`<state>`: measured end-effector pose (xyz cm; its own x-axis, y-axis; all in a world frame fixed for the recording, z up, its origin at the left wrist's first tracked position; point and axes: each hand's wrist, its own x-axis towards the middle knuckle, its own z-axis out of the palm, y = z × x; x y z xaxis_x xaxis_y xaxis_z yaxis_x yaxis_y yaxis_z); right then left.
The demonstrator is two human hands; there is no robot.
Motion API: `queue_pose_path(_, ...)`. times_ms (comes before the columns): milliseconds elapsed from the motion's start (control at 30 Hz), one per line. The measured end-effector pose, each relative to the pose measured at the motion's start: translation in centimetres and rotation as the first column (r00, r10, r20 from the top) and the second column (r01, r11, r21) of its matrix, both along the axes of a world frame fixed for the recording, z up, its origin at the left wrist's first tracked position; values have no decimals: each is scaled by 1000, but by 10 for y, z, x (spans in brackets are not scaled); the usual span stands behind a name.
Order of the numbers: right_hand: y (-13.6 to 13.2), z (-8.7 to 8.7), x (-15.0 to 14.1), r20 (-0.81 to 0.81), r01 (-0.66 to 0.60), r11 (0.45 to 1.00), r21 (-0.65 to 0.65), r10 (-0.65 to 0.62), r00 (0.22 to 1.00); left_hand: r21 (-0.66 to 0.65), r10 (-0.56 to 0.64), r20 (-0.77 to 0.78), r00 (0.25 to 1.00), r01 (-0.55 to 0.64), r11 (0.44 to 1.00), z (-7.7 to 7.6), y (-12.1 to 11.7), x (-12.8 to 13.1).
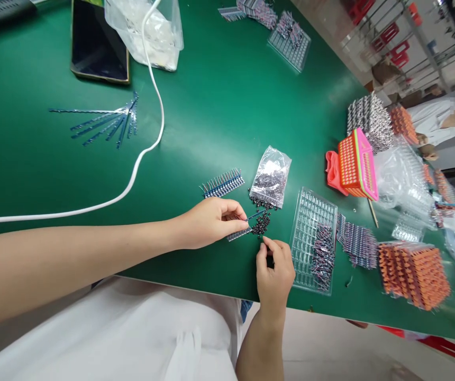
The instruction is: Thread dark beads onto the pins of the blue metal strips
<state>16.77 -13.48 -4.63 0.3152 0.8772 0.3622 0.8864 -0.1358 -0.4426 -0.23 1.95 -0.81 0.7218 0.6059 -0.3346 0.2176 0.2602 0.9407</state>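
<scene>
My left hand [215,222] is closed, thumb and fingers pinching a thin blue strip [256,214] whose tip reaches over a small pile of tiny black parts [261,225]. Under those fingers lies a row of small components [238,234], partly covered. My right hand [275,264] sits just below the pile, thumb and forefinger pressed together; whatever is between them is too small to make out. Above my left hand lies another row of blue components with wire legs [223,183]. A clear plastic bag of dark parts [271,177] rests beside the pile.
Right of my hands stands a clear compartment tray [305,238] partly filled with wired components. Beyond it are stacked orange parts [413,275] and an orange basket [350,164]. A white cable [132,180], fanned blue strips [108,121] and a phone [99,45] lie left. Another person [437,119] is at far right.
</scene>
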Motion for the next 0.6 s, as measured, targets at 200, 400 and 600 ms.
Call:
queue_pose_path(200, 0, 0, -1, 14, 0, 1000, -13, 1, 1000, 15, -3, 0, 1000, 3, 1000, -1, -1, 0)
queue_pose_path(400, 0, 0, -1, 22, 4, 1000, -18, -4, 1000, 43, -8, -20, 1000, 9, 999, 1, 0, 0)
queue_pose_path(600, 0, 1, -1, 29, -7, 1000, -10, 8, 1000, 66, -15, -36, 999, 18, 998, 1, 1, -1)
